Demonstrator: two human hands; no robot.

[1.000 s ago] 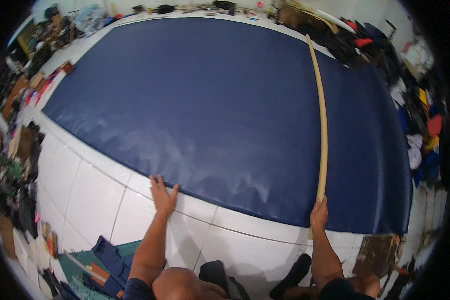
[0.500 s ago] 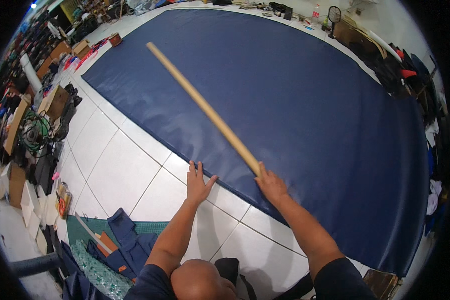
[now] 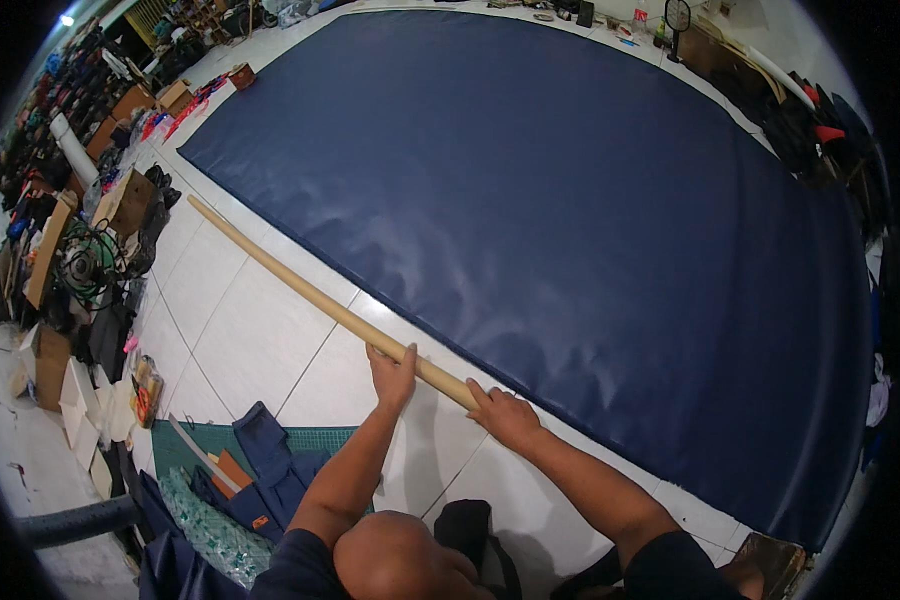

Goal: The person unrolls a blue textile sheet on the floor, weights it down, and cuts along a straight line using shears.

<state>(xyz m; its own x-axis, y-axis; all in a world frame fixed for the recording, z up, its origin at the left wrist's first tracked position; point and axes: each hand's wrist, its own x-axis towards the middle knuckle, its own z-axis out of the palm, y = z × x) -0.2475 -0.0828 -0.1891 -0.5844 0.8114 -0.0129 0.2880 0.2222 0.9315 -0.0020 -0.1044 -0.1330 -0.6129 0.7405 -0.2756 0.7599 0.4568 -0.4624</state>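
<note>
A long tan tube (image 3: 310, 292), like a cardboard roll core, lies in both of my hands, off the near edge of the large dark blue sheet (image 3: 530, 200) and over the white tiles. My left hand (image 3: 392, 376) grips it partway along, thumb on top. At its near end, my right hand (image 3: 505, 415) is closed around it. The far end of the tube points up and left. Glossy wrinkles run along the sheet's near edge. Whether the tube touches the floor, I cannot tell.
A green cutting mat (image 3: 315, 440) with folded dark blue fabric (image 3: 260, 440) and a metal ruler (image 3: 202, 450) lies at lower left. Boxes and a cable coil (image 3: 87, 263) crowd the left side. A small black fan (image 3: 676, 25) stands at the far right.
The tube has moved left and nearer, from on top of the blue sheet to over the tiles. My left hand, earlier spread at the sheet's edge, has taken hold of it.
</note>
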